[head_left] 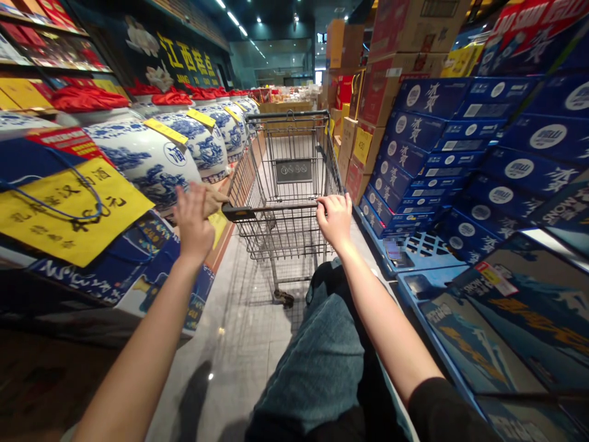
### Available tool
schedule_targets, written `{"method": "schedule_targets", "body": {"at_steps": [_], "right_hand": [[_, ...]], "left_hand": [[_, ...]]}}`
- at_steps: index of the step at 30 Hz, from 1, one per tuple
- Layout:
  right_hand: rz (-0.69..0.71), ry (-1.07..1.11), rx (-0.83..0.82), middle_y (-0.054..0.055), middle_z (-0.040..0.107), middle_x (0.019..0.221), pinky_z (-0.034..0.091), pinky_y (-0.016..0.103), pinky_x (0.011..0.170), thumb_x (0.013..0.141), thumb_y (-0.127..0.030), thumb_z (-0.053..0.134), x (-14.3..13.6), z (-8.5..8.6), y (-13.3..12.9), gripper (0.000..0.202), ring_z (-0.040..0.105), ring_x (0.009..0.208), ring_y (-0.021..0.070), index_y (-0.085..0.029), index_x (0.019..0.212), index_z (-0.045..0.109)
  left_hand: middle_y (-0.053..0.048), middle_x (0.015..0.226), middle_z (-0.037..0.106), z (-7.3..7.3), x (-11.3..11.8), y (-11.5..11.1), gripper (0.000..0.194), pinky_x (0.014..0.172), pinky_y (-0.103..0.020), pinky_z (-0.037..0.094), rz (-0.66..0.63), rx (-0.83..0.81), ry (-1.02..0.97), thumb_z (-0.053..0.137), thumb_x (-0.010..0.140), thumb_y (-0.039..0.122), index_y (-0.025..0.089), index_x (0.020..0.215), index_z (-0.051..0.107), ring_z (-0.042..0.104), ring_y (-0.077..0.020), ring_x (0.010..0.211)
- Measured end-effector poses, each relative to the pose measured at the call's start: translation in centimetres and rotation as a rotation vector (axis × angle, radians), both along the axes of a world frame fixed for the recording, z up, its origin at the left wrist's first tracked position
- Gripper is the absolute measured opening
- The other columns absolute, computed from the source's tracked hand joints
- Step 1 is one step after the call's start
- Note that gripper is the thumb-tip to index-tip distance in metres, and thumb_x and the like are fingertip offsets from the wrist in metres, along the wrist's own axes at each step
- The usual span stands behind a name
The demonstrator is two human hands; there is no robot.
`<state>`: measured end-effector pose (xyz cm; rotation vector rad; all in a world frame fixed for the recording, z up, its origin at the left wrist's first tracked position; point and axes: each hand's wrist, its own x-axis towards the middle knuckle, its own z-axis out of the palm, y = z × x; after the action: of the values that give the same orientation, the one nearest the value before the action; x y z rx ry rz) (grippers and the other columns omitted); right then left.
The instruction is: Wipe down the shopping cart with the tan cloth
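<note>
A wire shopping cart (285, 227) stands in the middle of the aisle, its basket showing bare wires and a small dark sign inside. My right hand (335, 220) is wrapped over the right end of the cart's dark handle. Left of the handle's other end, my left hand (194, 224) is raised with its fingers spread, off the handle and holding nothing. Behind that hand are a blue-and-white porcelain jar (147, 161) and a brownish object by the handle's end that I cannot make out.
Several jars with red cloth tops line the left, beside a yellow price sign (73, 209). Stacked blue cartons (405, 147) and a blue pallet (426, 248) border the right. Tall brown boxes (391, 80) rise ahead on the right. Tiled floor (230, 344) runs between them.
</note>
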<state>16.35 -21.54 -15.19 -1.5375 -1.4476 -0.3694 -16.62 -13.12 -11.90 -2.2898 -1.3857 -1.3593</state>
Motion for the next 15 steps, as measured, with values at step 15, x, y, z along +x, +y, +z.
{"method": "schedule_targets", "body": {"at_steps": [15], "right_hand": [[-0.009,0.0,-0.023,0.007,0.075,0.107,0.022,0.054,0.128,0.097,-0.021,0.049,-0.1,0.1,-0.1,0.022,0.06,0.114,0.0254,-0.022,0.102,0.071]], "left_hand": [[-0.017,0.134,0.058,1.3,2.4,-1.0,0.021,0.114,-0.062,0.04,0.056,0.043,0.2,0.066,0.088,0.036,0.02,0.101,0.062,0.049,-0.0404,0.134]]}}
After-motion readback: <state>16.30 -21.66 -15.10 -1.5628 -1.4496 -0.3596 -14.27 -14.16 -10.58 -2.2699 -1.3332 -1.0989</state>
